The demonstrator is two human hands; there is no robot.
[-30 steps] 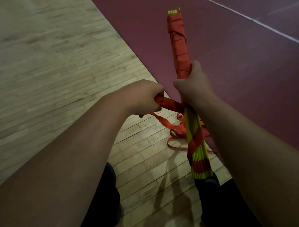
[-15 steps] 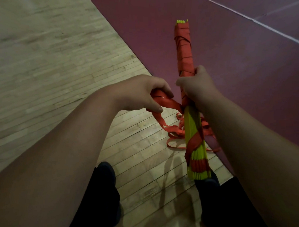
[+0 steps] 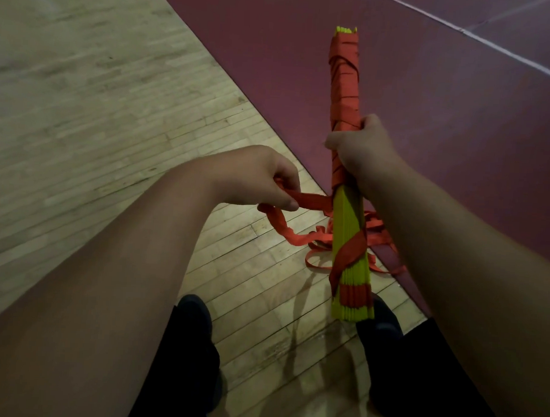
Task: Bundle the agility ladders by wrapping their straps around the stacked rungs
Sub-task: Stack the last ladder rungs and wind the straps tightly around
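A stack of yellow-green ladder rungs (image 3: 350, 218) points away from me above the floor. Orange strap winds tightly round its far half (image 3: 344, 82), and a band crosses its near end. My right hand (image 3: 363, 149) grips the stack at the middle, over the wrapped part. My left hand (image 3: 265, 179) pinches a length of the orange strap (image 3: 312, 201) to the left of the stack, held taut to the rungs. The loose remainder of the strap (image 3: 316, 241) hangs and lies in loops on the floor below the stack.
Pale wooden floorboards (image 3: 98, 106) fill the left side; a dark red court surface (image 3: 460, 122) with a white line covers the right. My two dark shoes (image 3: 193, 315) stand just under the bundle's near end.
My left hand has moved down and to the left, drawing the strap out sideways from the stack. The wrapped section reaches lower under my right hand than a second ago.
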